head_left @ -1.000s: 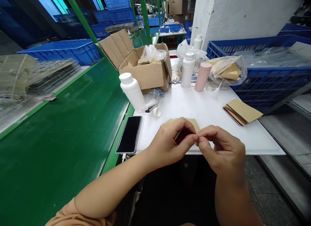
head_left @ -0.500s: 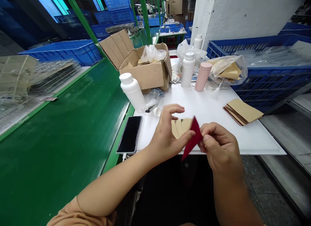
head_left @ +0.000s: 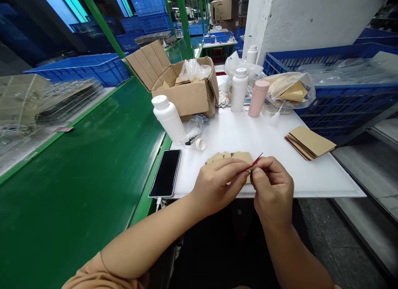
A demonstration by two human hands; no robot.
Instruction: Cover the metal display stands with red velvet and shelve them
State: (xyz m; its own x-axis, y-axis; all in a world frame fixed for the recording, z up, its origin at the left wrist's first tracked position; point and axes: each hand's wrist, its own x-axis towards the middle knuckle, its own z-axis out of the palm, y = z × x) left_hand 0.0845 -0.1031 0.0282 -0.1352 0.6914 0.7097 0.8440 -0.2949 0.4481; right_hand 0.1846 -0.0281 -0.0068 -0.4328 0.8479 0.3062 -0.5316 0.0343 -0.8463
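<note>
My left hand (head_left: 219,182) and my right hand (head_left: 274,187) meet over the near edge of the white table. Between their fingertips is a small thin red sheet (head_left: 256,159), seen almost edge-on, with a tan underside. The left fingers lie flat together over it, with the thumb below. My right thumb and forefinger pinch its other end. Just behind the hands, several tan cards (head_left: 242,156) lie fanned out on the table, partly covered by my left hand. A thicker stack of tan cards (head_left: 314,142) with dark red edges lies to the right.
A black phone (head_left: 164,173) with a cable lies by the left edge. Behind it stand a white bottle (head_left: 169,121), a white cap (head_left: 200,144) and an open cardboard box (head_left: 189,98). A pink bottle (head_left: 258,99) and another white bottle (head_left: 239,90) are farther back. A green conveyor (head_left: 93,156) runs alongside.
My left fingers have closed down onto the red sheet, which was upright with its red face showing. It now lies nearly edge-on, and my right hand has shifted slightly left.
</note>
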